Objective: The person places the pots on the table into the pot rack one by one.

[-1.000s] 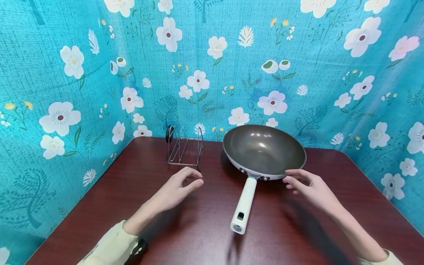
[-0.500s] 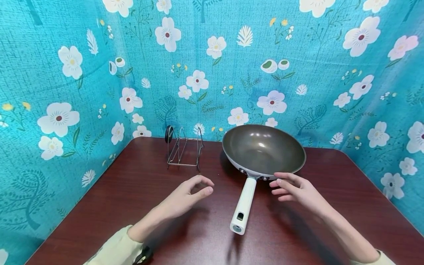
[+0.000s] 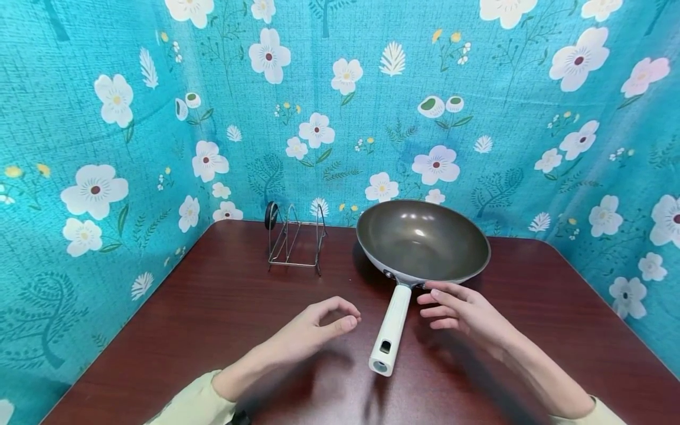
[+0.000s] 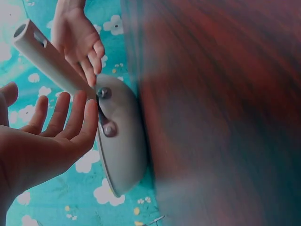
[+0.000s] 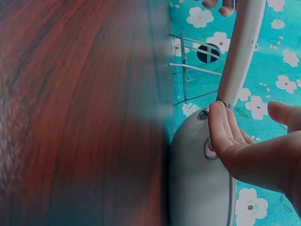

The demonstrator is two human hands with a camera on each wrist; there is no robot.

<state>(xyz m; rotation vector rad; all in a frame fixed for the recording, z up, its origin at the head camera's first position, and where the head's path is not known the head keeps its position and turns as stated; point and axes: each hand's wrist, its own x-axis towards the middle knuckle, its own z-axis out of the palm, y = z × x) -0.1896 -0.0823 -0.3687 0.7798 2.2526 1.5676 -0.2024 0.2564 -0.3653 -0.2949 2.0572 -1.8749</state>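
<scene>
A frying pan (image 3: pixel 425 242) with a dark inside and a pale outer wall sits on the table, its white handle (image 3: pixel 391 330) pointing toward the front. My left hand (image 3: pixel 313 330) hovers left of the handle, fingers loosely bent, holding nothing. On the other side, my right hand (image 3: pixel 464 310) is held close to the handle's base, its fingertips overlapping the pan's near edge in the head view. Its fingers are relaxed around no object. In the left wrist view the rivets (image 4: pixel 109 129) on the pan's outer wall show beyond my left fingers.
A wire rack (image 3: pixel 297 239) with a black round piece (image 3: pixel 271 215) at its left end stands at the back left of the dark red table (image 3: pixel 212 301). A blue flowered cloth (image 3: pixel 340 118) hangs behind and along the sides.
My left hand has moved right and slightly nearer the front, toward the handle. My right hand has moved left along the pan's near edge toward the handle. The pan has stayed put.
</scene>
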